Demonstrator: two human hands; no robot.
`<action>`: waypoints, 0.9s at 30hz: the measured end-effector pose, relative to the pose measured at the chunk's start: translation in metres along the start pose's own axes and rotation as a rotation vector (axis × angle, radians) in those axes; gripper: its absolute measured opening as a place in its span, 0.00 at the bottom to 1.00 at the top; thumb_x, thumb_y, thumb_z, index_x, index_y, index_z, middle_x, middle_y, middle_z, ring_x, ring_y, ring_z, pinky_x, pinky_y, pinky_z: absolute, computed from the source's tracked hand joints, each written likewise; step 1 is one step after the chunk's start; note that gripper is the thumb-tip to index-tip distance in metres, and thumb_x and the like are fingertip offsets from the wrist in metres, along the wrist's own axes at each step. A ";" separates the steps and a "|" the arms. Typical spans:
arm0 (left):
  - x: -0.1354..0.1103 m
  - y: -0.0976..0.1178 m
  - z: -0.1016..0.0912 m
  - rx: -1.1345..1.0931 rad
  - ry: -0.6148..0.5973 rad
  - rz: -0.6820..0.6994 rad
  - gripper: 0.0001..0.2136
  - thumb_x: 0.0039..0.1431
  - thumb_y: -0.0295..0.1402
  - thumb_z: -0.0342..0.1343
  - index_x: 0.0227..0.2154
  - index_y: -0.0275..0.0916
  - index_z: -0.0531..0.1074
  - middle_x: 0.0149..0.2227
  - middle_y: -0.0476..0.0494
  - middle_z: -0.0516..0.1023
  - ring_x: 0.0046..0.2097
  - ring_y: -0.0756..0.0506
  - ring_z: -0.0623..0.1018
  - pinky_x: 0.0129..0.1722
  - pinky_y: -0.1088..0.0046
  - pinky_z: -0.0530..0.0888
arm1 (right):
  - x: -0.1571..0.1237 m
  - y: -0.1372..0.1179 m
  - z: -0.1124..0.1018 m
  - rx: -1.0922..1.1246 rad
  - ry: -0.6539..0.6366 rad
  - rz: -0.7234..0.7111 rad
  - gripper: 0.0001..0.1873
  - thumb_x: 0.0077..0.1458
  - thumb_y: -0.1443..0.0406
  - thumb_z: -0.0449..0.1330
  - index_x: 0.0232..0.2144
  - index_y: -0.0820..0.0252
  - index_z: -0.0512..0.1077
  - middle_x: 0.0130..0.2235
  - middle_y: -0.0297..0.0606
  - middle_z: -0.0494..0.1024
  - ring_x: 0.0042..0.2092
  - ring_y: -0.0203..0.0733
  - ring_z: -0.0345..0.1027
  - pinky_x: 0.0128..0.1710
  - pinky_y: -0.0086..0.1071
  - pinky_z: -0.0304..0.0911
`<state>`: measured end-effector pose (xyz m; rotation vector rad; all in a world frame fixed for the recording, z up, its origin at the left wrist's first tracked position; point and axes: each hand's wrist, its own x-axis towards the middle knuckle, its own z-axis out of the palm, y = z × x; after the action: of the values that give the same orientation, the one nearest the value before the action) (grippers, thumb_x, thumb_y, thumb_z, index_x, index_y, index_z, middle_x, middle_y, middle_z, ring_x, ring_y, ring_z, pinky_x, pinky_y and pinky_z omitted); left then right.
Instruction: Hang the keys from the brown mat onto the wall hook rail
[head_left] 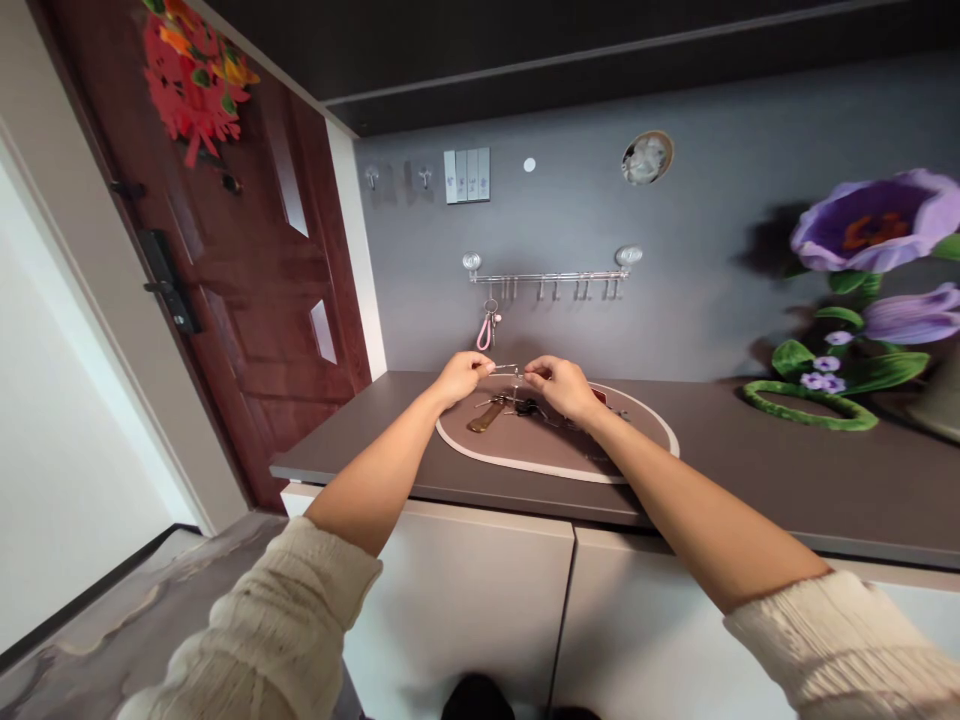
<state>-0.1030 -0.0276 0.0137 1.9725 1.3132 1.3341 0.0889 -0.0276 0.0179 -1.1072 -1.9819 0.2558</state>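
Observation:
My left hand [465, 378] pinches one end of a thin silvery key [506, 366], raised above an oval brown mat [487, 463] with a pale rim. Facing it, my right hand [559, 385] is closed in a pinch near a small metal piece [517, 378] hanging between the hands; what lies inside its fingertips is too small to make out. Beneath them, on the mat, rest a bunch of keys with a brown strap [487, 414] and a black-headed key [529, 407]. A red item [599, 397] is partly covered by my right hand.
A clear hook rail [555, 277] on the grey wall carries a pink-looped key ring [485, 330] at its left end. Purple plush flowers [874, 230] stand at the right of the counter [720, 500]. A dark red door [247, 300] is at the left.

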 end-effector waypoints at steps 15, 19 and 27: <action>-0.001 0.006 0.006 -0.262 0.013 -0.091 0.12 0.46 0.39 0.55 0.26 0.34 0.72 0.23 0.49 0.72 0.28 0.52 0.68 0.34 0.74 0.64 | -0.004 -0.009 0.004 0.090 0.136 -0.097 0.11 0.46 0.58 0.56 0.28 0.60 0.71 0.30 0.36 0.70 0.31 0.35 0.62 0.35 0.30 0.58; 0.000 0.004 0.005 -0.280 0.019 -0.105 0.12 0.46 0.40 0.55 0.26 0.34 0.72 0.23 0.49 0.71 0.28 0.52 0.68 0.34 0.73 0.64 | -0.004 -0.008 0.002 0.120 0.149 -0.103 0.10 0.47 0.59 0.55 0.27 0.59 0.71 0.30 0.36 0.70 0.31 0.35 0.62 0.35 0.30 0.58; 0.002 0.003 0.005 -0.283 0.027 -0.123 0.14 0.47 0.41 0.53 0.23 0.34 0.71 0.22 0.48 0.70 0.27 0.52 0.67 0.34 0.74 0.64 | 0.006 0.000 0.003 0.451 0.142 -0.060 0.11 0.46 0.58 0.57 0.27 0.62 0.70 0.31 0.37 0.73 0.32 0.35 0.65 0.37 0.31 0.59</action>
<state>-0.0968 -0.0268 0.0143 1.6628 1.1642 1.4047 0.0856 -0.0221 0.0193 -0.7523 -1.7156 0.5463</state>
